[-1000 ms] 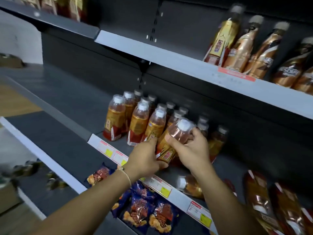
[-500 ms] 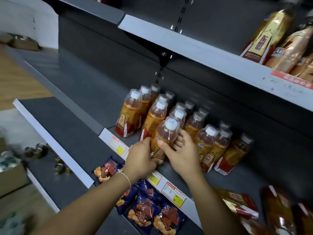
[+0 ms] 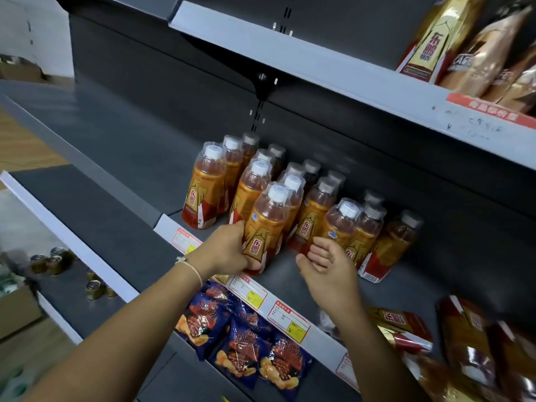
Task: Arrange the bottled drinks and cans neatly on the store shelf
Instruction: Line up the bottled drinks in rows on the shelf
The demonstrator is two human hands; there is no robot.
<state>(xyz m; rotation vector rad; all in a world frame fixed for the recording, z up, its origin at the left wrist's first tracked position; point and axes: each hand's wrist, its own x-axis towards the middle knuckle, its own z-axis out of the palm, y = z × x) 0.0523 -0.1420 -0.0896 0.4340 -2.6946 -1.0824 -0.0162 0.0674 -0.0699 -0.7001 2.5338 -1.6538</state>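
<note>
On middle shelf (image 3: 290,268): front bottle (image 3: 265,227), upright at shelf edge, grasped low by left hand (image 3: 229,253); right hand (image 3: 327,262) beside it, fingers loosely curled, holding nothing.

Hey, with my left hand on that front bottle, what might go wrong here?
The left hand grips the clear orange-labelled front bottle right at the grey shelf edge; a nudge could tip it off. The right hand, loosely curled, sits close to neighbouring white-capped bottles and may knock them.
</note>
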